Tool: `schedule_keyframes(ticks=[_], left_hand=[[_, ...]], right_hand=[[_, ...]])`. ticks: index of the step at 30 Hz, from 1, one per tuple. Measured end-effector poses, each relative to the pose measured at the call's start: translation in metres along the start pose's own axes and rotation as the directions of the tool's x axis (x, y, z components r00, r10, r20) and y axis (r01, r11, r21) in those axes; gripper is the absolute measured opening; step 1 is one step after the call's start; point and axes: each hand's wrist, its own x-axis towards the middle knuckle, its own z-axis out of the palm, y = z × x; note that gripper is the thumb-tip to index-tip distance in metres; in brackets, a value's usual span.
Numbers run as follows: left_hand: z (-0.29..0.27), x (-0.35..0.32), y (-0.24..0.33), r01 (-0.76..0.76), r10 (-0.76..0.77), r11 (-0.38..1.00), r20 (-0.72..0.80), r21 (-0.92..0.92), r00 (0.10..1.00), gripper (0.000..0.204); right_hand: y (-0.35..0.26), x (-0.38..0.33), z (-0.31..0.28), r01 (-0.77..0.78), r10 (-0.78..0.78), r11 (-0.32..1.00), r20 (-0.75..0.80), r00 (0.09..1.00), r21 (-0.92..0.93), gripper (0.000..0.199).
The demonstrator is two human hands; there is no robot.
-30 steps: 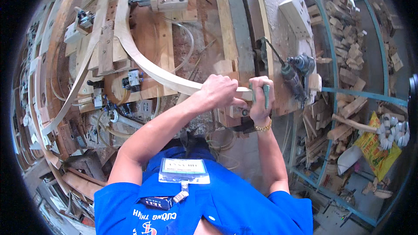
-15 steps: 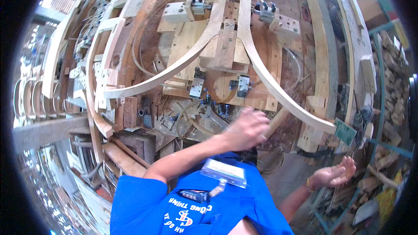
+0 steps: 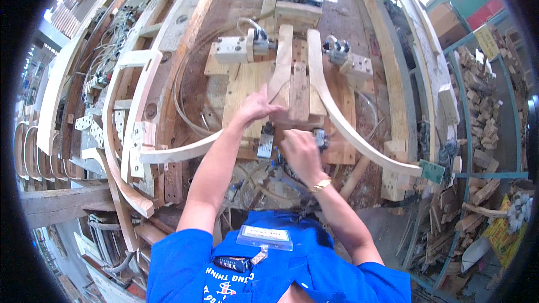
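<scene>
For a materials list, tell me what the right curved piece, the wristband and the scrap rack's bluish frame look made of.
Curved piece: bare wood, by its pale, matte surface.
Wristband: probably metal, polished, judging by its golden gleam.
Frame: painted, perhaps metal, given its slim bluish bars.

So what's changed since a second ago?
Left hand let go of the right strip and moved left to the left strip. Right hand let go of the green pad and moved left, near the right valve. Both strips stayed put, pad at the right strip's end.
</scene>
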Motion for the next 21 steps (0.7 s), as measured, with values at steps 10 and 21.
schedule_keyframes(ticks=[10, 21], left_hand=[[-0.003, -0.002, 0.01, 0.042, -0.042, 0.998, 0.011, -0.04, 0.999, 0.09], [-0.001, 0.002, 0.002, 0.062, -0.058, 0.996, 0.064, -0.06, 0.996, 0.083]], right_hand=[[0.002, 0.025, 0.063, -0.095, 0.085, 0.978, 0.061, 0.994, 0.183, 0.017], [-0.005, 0.022, 0.055, -0.136, 0.132, 0.971, 0.03, 0.991, 0.197, 0.019]])
